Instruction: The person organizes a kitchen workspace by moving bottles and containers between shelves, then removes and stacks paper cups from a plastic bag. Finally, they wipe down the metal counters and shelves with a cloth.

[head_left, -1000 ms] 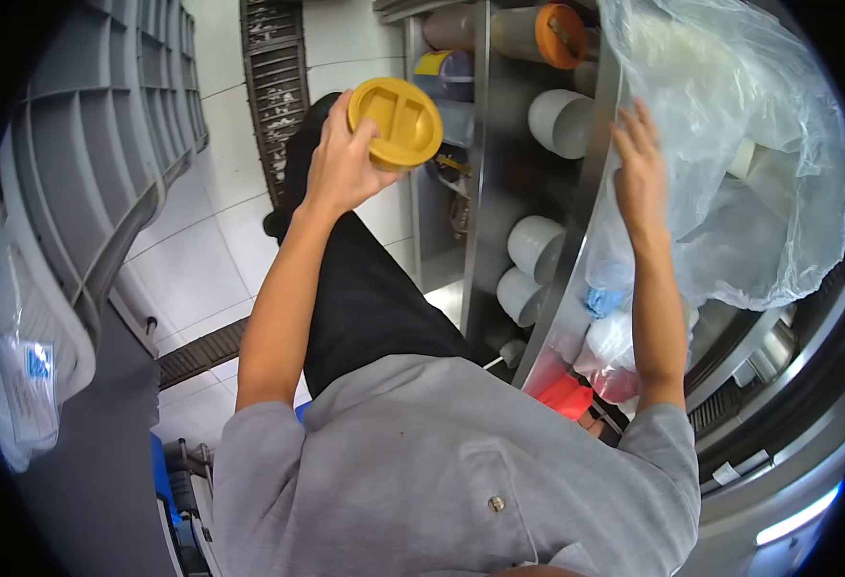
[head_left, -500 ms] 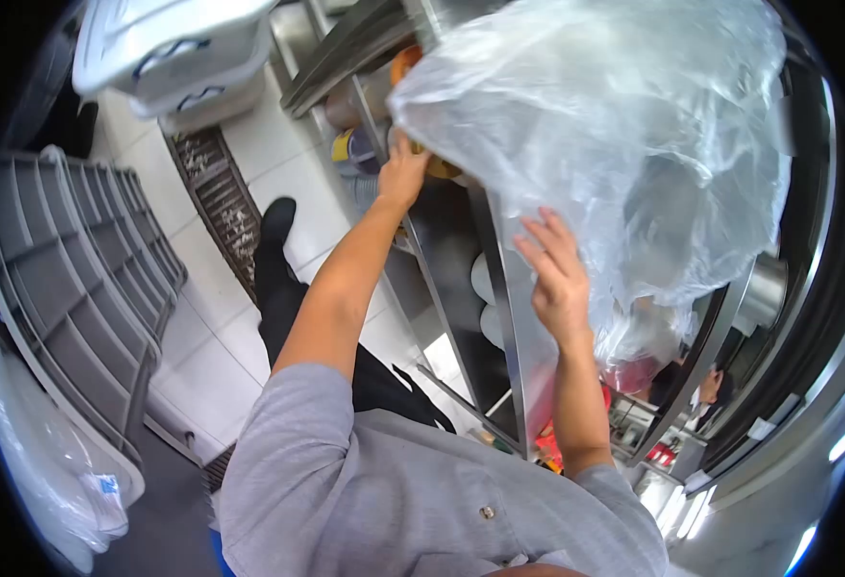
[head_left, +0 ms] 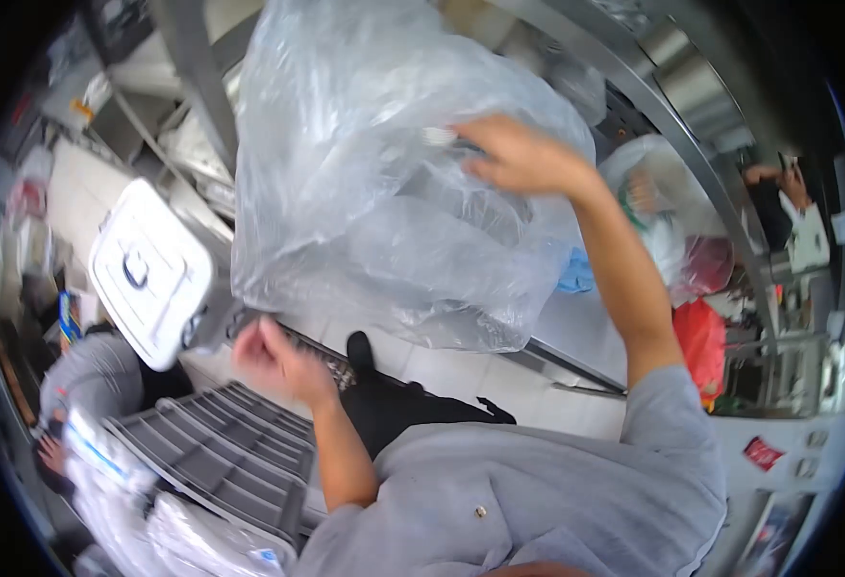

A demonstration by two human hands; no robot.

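A large clear plastic bag (head_left: 374, 240), loosely crumpled, spreads over the metal counter and hangs past its front edge. My right hand (head_left: 523, 159) is over the upper part of the bag, its fingers apart. At its fingertips shows a small white ridged thing (head_left: 439, 137). My left hand (head_left: 288, 365), blurred by motion, is at the bag's lower left, beyond the counter edge, with its fingers loosely stretched and nothing visible in them. Below it lies a grey ribbed plastic crate or lid (head_left: 225, 447).
A white lidded bin (head_left: 153, 274) stands at the left, near a crouching person (head_left: 96, 380) in grey. White plastic-wrapped packs (head_left: 201, 534) lie at lower left. To the right are a blue item (head_left: 576, 273), a red bag (head_left: 700, 351) and a metal shelf post (head_left: 764, 298).
My left hand has come out of the shelf under the counter and moved left. My right hand has moved further over the bag. The view has turned, bringing the crouching person into sight.
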